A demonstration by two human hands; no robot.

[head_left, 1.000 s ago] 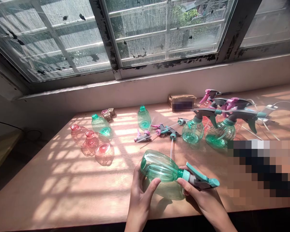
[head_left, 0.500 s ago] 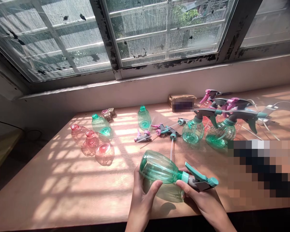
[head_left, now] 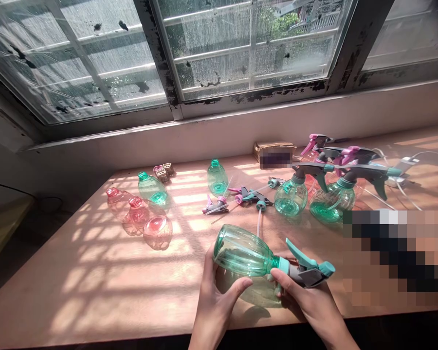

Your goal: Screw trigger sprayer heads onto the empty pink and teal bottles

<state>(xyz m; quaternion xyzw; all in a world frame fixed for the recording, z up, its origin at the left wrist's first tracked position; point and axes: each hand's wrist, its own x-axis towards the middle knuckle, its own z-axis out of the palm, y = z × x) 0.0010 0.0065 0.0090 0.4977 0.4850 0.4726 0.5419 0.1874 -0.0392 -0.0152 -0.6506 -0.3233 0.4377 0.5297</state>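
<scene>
A clear green spray bottle lies sideways in my hands above the table's front part, its base to the left. My left hand wraps round the bottle's body near the base. At the neck, my right hand grips the teal collar of the grey and teal trigger sprayer, with the thumb on the collar. The sprayer head sits on the bottle's neck and points right. Behind the bottle lie several loose trigger sprayers with thin tubes.
Pink bottles and green bottles without heads stand at the left and back. Bottles with sprayers fitted crowd the right side, near white cables. A cardboard box rests by the wall under the window.
The bottle and both hands have shifted slightly right. The sprayer head has turned a little, and my right thumb has moved on the collar.
</scene>
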